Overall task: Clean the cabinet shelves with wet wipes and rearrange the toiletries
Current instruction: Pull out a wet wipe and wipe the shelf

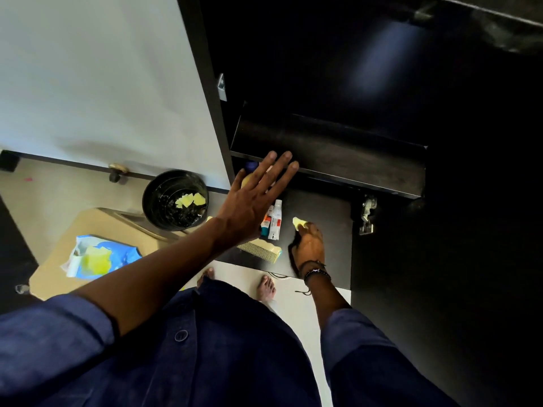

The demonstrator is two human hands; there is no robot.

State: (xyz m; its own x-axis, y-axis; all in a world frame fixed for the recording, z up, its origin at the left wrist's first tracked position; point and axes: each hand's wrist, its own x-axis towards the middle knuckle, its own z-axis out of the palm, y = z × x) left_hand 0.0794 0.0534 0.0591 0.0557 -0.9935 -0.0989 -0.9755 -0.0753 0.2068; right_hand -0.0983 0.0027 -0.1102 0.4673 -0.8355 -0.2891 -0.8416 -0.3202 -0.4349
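My right hand (308, 245) presses a yellow wet wipe (298, 222) onto the dark lower shelf (326, 210) of the cabinet, fingers curled round it. My left hand (258, 198) is raised with fingers spread straight, hovering in front of the upper shelf's edge (338, 160) and holding nothing. Beneath it on the lower shelf lie two tubes (273, 220) side by side and a pale comb (260, 251) near the front edge. A yellow item and a blue cap (251, 165) show partly behind my left fingers.
A black bin (173, 201) with used yellow wipes stands on the floor at left. A blue wet-wipe pack (102, 255) lies open on a tan stool (53, 265). The white cabinet door (102, 77) hangs open at left. My bare feet (266, 287) stand below the shelf.
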